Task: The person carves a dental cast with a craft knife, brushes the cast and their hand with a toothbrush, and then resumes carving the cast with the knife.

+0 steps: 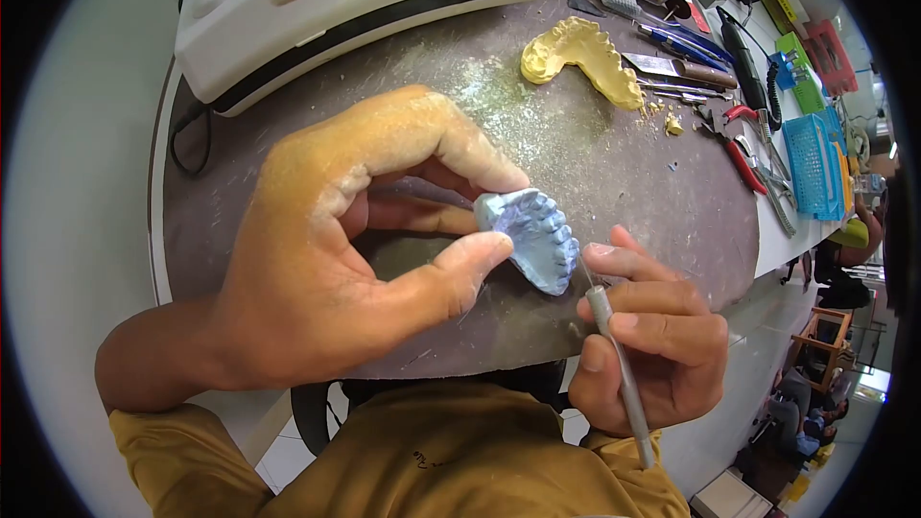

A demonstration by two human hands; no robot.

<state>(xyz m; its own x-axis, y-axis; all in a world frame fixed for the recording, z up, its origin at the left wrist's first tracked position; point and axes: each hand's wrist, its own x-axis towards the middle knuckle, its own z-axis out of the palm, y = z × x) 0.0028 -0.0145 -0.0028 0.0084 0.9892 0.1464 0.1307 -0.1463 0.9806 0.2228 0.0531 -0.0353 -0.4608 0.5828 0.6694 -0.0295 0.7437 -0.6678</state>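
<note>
A blue dental cast [538,238] with a row of teeth along its curved edge is pinched at one end by my left hand [355,240], thumb in front and fingers behind. It hangs over the worktable [413,182], teeth facing right. In my right hand [662,336] is a metal-handled scalpel [625,384], gripped between thumb and fingers. Its thin blade points up, close beside the right edge of the cast. The right index finger is raised near that edge.
A yellow dental cast [585,56] lies farther back among plaster crumbs and white dust. Knives, pens and red-handled pliers [744,165] line the right side, near a blue basket [814,165]. A white machine [317,29] stands at the back left. People sit far right.
</note>
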